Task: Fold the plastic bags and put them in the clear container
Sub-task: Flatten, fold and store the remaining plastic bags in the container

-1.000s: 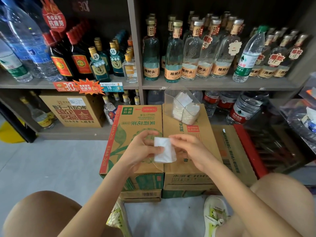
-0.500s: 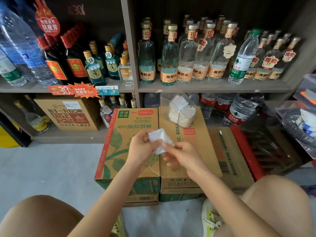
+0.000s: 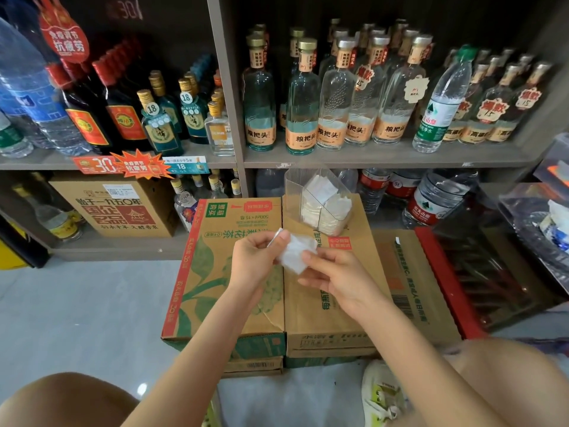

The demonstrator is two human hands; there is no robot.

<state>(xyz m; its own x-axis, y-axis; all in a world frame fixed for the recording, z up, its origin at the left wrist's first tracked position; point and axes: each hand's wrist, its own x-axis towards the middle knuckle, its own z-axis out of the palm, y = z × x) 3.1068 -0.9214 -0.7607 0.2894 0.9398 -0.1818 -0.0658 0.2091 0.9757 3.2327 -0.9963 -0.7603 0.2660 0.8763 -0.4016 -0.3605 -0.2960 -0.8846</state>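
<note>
**Shop shelves behind, 1 small bag held over the cartons**

Grey shelving (image 3: 369, 157) fills the background. Its upper level carries a row of clear liquor bottles (image 3: 303, 100) with orange labels, a green-capped water bottle (image 3: 443, 100) at their right and dark bottles with red labels (image 3: 123, 115) at the left. Orange price tags (image 3: 141, 166) hang from the shelf edge. On the lower level stand large water bottles (image 3: 431, 201) and a printed cardboard box (image 3: 117, 208).

On the grey floor (image 3: 77, 303) in front of the shelving sit 3 cartons side by side: a green tea carton (image 3: 212, 272), a brown carton (image 3: 332, 318) touching it, and a third carton (image 3: 409, 272) to the right, with a red-edged crate (image 3: 446, 272) beyond it.

The clear container (image 3: 294, 192) stands on the far end of the brown carton, close against the lower shelf, with folded white bags (image 3: 326, 208) stacked inside it.

Both hands hold 1 small, partly folded white plastic bag (image 3: 295, 255) above the seam between the green and brown cartons, nearer the person than the container and apart from it. The left hand (image 3: 255, 260) pinches its left edge between thumb and fingers; the right hand (image 3: 335, 278) grips its right edge with curled fingers. Nothing lies between the bag and the container's open top.

2 bare knees and a pale sneaker (image 3: 381, 392) show at the bottom.
</note>
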